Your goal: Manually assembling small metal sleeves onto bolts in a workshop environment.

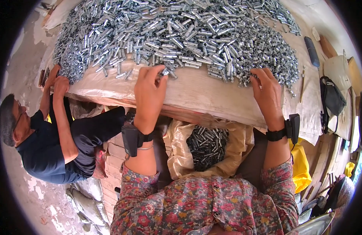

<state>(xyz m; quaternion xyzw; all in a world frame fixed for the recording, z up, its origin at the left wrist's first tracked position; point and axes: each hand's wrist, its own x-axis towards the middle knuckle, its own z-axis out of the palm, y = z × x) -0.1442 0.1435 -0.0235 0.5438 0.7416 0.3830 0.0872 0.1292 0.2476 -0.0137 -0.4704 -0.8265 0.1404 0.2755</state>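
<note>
A large heap of shiny metal tubes (pixel 185 31) spreads over the cloth-covered table. My left hand (pixel 149 94) is at the heap's near edge, fingers curled, with a small metal tube (pixel 165 72) between thumb and fingertips. Farther right, my right hand (pixel 267 91) reaches to a pile of short metal rings (pixel 263 51). Its thumb and fingers are bent together at the pile's near edge, and whatever lies between them is too small to make out. Below the table edge, between my knees, an open tan sack (pixel 178 152) holds many darker metal tubes (pixel 206 147).
At the left a co-worker (pixel 48 145) sits with both hands at the table's corner. A dark case (pixel 312 51) and a black bag (pixel 333 98) lie at the right. A yellow sack (pixel 301 166) stands below the table's right side.
</note>
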